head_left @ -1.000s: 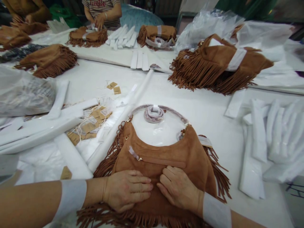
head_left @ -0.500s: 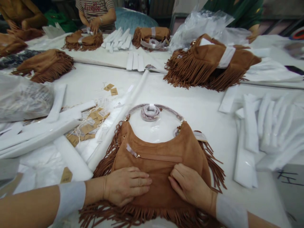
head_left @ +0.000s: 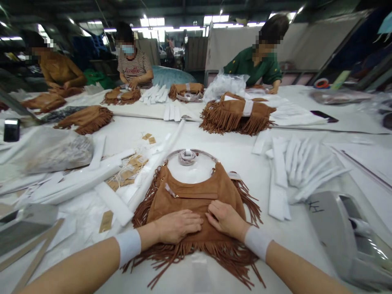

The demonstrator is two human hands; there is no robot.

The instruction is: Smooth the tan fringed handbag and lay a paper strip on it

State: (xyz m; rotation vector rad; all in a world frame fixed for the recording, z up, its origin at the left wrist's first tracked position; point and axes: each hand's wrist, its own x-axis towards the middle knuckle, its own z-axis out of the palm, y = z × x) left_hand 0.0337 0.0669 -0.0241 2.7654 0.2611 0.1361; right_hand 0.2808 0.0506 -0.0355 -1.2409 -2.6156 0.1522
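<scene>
A brown suede handbag (head_left: 196, 194) lies flat before me. Long fringes (head_left: 147, 200) spread along its sides and bottom. On its front is a zipper strip (head_left: 197, 196) with a wrapped pull at the left end. The wrapped handle (head_left: 203, 154) arches beyond the bag, and a coiled wrapped strap (head_left: 187, 157) sits inside the arch. My left hand (head_left: 179, 226) rests open and flat on the lower front. To its right, my right hand (head_left: 226, 218) is closed, its curled fingers against the suede below the zipper. White bands cover both wrists.
Brown paper tags (head_left: 128, 169) and white foam strips (head_left: 82, 183) lie at left. More white strips (head_left: 306, 163) and a grey tape dispenser (head_left: 346, 232) are at right. Another fringed bag (head_left: 239, 114) lies beyond. Several people (head_left: 134, 67) work across the table.
The camera view has tilted up, bringing the people and the room behind into sight. Both hands remain on the bag in nearly the same places.
</scene>
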